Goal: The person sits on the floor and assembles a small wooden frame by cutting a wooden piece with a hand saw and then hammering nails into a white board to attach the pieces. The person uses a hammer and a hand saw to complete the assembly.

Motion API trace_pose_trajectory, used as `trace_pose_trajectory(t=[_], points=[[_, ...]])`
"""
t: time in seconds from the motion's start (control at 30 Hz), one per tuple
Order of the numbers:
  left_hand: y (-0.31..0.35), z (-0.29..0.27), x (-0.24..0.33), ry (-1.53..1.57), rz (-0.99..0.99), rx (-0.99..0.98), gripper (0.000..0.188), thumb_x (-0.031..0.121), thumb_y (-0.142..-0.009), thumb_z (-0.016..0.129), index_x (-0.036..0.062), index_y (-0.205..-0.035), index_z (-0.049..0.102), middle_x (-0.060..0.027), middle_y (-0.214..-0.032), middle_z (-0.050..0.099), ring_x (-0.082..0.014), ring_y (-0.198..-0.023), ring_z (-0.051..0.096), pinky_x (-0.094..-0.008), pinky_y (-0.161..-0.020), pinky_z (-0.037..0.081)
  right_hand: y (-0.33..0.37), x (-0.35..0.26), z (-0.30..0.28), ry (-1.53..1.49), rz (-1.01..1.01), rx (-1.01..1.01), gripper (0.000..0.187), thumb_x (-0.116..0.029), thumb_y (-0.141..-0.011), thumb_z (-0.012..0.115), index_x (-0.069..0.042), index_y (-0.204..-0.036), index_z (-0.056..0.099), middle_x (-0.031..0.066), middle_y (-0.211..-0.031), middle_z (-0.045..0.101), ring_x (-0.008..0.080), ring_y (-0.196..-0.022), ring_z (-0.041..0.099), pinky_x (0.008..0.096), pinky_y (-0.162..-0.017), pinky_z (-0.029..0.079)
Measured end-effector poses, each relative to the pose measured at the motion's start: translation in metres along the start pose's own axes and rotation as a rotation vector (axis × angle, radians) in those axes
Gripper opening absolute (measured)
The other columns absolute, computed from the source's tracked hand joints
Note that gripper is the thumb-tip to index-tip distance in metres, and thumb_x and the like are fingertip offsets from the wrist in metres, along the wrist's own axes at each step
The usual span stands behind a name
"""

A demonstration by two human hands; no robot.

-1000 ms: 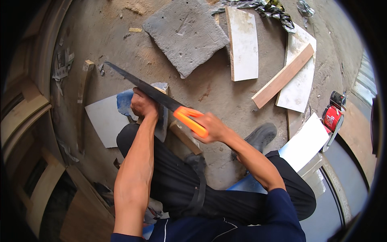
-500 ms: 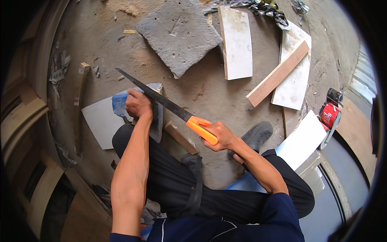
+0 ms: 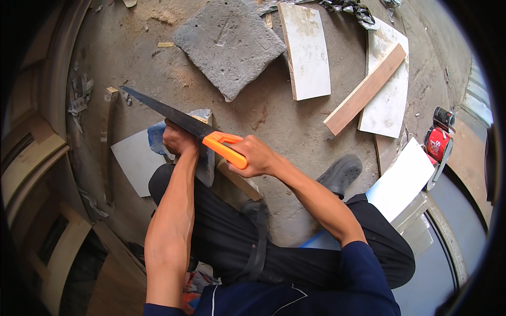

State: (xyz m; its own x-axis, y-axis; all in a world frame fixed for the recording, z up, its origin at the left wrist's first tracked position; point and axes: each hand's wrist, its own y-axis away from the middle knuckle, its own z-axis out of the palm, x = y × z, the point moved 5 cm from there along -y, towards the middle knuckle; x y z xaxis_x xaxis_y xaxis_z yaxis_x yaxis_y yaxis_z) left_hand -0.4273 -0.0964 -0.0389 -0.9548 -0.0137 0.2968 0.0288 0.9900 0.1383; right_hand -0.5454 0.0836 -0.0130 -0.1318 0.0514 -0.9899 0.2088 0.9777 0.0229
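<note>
My right hand (image 3: 258,156) grips the orange handle of a handsaw (image 3: 168,113). Its dark blade slants up and to the left, passing just over my left hand (image 3: 180,138). That hand is closed at the top of a grey block (image 3: 206,167), near my left knee; whatever its fingers hold is hidden beneath the hand and the blade. Blue colour marks the surface beside it, and a white board (image 3: 132,160) lies to its left. A short wood offcut (image 3: 240,181) lies on the floor between the block and my foot.
A rough concrete slab (image 3: 229,50) lies ahead. Right of it are a white board (image 3: 305,52) and another white board (image 3: 387,89) with a wooden strip (image 3: 366,89) across it. A red power tool (image 3: 438,145) stands at far right. Wooden frames (image 3: 31,152) line the left side.
My right hand has pushed the saw up and to the left, so its handle is now close to my left hand. The left hand stays at the block.
</note>
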Motion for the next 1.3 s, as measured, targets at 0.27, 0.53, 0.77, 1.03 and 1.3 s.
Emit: trace_pose_trajectory(t=[0.27,0.53,0.77,1.03,1.3], points=[[0.002,-0.002,-0.001,-0.075,-0.146,0.095,0.065,0.046,-0.096,0.028,-0.0005,-0.076,0.069,-0.0259,-0.078,0.065,-0.0482,-0.076,0.061,-0.0548,-0.070,0.046,0.075,0.001,-0.019,-0.084,0.138,-0.039,0.016,-0.015,-0.068,0.065,-0.003,-0.073,0.055,0.0147,-0.059,0.054,0.0370,-0.055,0.054,0.0425,-0.053,0.045],[0.003,-0.001,0.002,-0.024,-0.016,0.001,0.061,0.047,-0.095,0.032,0.0026,-0.075,0.069,-0.0226,-0.076,0.066,-0.0467,-0.076,0.062,-0.0542,-0.067,0.047,-0.014,0.005,0.008,0.028,-0.069,-0.021,0.013,-0.012,-0.069,0.064,-0.005,-0.071,0.053,0.0128,-0.061,0.055,0.0347,-0.054,0.054,0.0412,-0.051,0.043],[0.000,0.002,-0.006,-0.060,-0.153,0.060,0.063,0.047,-0.095,0.031,0.0022,-0.072,0.069,-0.0235,-0.076,0.066,-0.0464,-0.075,0.062,-0.0541,-0.068,0.046,0.072,0.000,-0.016,-0.001,0.078,-0.069,0.012,-0.012,-0.067,0.064,-0.006,-0.074,0.056,0.0119,-0.061,0.055,0.0336,-0.056,0.058,0.0397,-0.053,0.047],[0.001,0.003,-0.003,-0.057,-0.011,-0.023,0.049,0.046,-0.093,0.043,0.0061,-0.076,0.067,-0.0205,-0.080,0.068,-0.0447,-0.078,0.064,-0.0519,-0.069,0.048,-0.013,0.003,0.005,-0.013,-0.050,-0.006,0.011,-0.009,-0.069,0.063,-0.005,-0.068,0.052,0.0125,-0.058,0.053,0.0329,-0.051,0.055,0.0402,-0.050,0.043],[0.001,0.000,0.000,-0.081,-0.115,0.008,0.062,0.047,-0.096,0.032,0.0012,-0.074,0.068,-0.0235,-0.078,0.066,-0.0457,-0.076,0.063,-0.0533,-0.067,0.046,0.056,-0.001,-0.008,-0.016,0.071,-0.094,0.011,-0.013,-0.069,0.063,-0.005,-0.074,0.056,0.0114,-0.065,0.059,0.0335,-0.057,0.059,0.0405,-0.054,0.047]])
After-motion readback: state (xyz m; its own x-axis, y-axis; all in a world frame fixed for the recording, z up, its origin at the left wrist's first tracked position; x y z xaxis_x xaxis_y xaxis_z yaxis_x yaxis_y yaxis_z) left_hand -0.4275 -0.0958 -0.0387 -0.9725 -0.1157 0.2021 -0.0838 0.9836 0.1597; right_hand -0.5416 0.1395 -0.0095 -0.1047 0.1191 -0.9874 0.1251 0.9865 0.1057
